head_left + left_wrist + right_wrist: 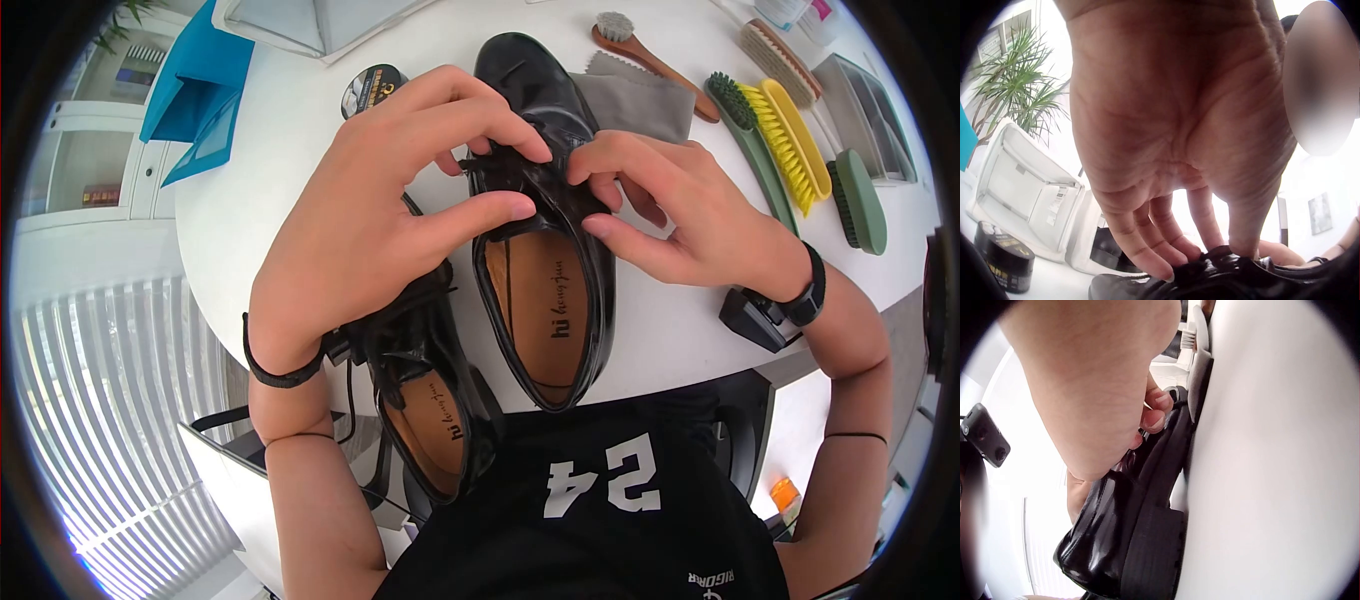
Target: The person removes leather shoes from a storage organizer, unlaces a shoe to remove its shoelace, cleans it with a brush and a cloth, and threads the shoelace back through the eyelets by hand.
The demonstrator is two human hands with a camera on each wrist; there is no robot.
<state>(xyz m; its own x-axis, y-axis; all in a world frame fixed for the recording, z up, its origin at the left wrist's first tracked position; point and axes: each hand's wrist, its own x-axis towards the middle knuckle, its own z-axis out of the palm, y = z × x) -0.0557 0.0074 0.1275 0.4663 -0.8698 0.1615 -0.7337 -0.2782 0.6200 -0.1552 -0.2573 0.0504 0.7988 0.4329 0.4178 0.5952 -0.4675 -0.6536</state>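
A black lace-up leather shoe (540,300) with a tan insole lies on the white table, toe pointing away. My left hand (390,190) reaches over its lacing, with curled fingers and thumb on the upper, as the left wrist view also shows. From the other side, my right hand (690,210) has its thumb and index finger at the edge of the shoe's opening, the other fingers bent under. In the right wrist view the shoe's glossy heel (1097,531) stands below that hand. A second black shoe (430,410) lies left, partly hidden under my left forearm.
A round polish tin (374,90) stands behind my left hand. Grey cloth (640,105) lies beside the toe. To the right are a wooden-handled brush (650,60), a yellow brush (795,140) and green brushes (860,200). A white case (1029,194) stands open at the back.
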